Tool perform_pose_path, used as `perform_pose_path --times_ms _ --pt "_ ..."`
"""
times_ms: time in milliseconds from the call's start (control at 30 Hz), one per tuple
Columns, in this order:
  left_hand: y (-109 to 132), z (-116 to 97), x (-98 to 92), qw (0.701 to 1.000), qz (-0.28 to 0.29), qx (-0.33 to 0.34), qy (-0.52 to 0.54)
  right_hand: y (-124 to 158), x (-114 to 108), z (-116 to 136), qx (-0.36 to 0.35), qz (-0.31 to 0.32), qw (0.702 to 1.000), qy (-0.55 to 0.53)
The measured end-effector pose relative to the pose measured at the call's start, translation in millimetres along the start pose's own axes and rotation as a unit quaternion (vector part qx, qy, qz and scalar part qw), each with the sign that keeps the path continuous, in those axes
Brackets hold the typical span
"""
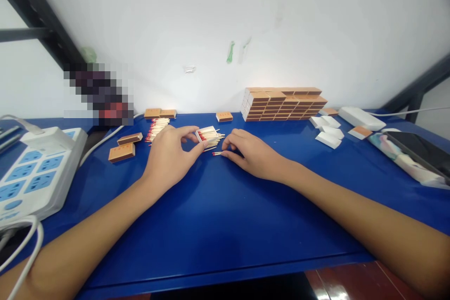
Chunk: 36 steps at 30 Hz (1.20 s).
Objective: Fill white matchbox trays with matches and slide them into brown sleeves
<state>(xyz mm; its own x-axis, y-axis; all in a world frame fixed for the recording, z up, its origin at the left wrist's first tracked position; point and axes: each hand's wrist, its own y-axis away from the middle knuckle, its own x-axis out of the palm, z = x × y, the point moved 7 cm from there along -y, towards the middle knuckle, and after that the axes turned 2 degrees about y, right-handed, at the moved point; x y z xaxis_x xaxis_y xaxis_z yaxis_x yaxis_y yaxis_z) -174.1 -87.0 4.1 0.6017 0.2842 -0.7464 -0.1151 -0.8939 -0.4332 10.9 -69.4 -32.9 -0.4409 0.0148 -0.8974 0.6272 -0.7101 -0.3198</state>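
My left hand (172, 150) pinches a white matchbox tray (211, 130) between thumb and fingers, and red-headed matches (203, 137) lie inside it. Just right of the tray, my right hand (246, 152) is closed on a few matches (217, 153), their red heads pointing left. Under and behind the tray is a small heap of loose matches (220, 136) on the blue table. A larger pile of matches (156, 129) lies behind my left hand, partly covered by it.
A stack of matchboxes (281, 105) stands against the wall. White empty trays (328, 133) lie to its right, near a phone (420, 150). More matchboxes (122, 153) sit on the left. A power strip (42, 173) with cables takes up the left edge.
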Motion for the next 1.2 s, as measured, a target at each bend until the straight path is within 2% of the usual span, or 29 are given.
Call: perform_pose_path --times_ms 267,500,767,867,967,1100,1200 --pt "-1.1 2.7 4.4 1.000 0.027 -0.006 -0.009 0.8 -1.9 -6.7 0.020 0.033 0.999 -0.005" --pt "6.6 -5.5 14.9 0.996 0.081 0.021 0.013 -0.1 -19.9 -5.6 -0.004 -0.067 0.998 -0.021" --pt "12.4 -10.1 20.8 0.991 0.109 0.017 0.070 0.0 -18.9 3.5 -0.031 -0.088 0.995 -0.024" --pt "10.2 -7.4 17.8 0.992 0.096 0.006 0.084 0.7 -25.4 2.0 -0.021 -0.128 0.990 -0.049" --pt "4.7 -2.3 8.8 0.993 0.052 -0.024 0.100 0.6 -27.5 -1.3 0.000 -0.161 0.985 -0.062" --pt "-1.2 2.1 -6.6 0.996 -0.018 -0.054 0.066 -2.9 -9.0 7.3 -0.056 -0.101 0.992 -0.042" --pt "-2.2 2.0 -9.8 0.997 -0.028 -0.055 0.050 -3.7 4.8 12.4 -0.083 -0.052 0.995 -0.015"
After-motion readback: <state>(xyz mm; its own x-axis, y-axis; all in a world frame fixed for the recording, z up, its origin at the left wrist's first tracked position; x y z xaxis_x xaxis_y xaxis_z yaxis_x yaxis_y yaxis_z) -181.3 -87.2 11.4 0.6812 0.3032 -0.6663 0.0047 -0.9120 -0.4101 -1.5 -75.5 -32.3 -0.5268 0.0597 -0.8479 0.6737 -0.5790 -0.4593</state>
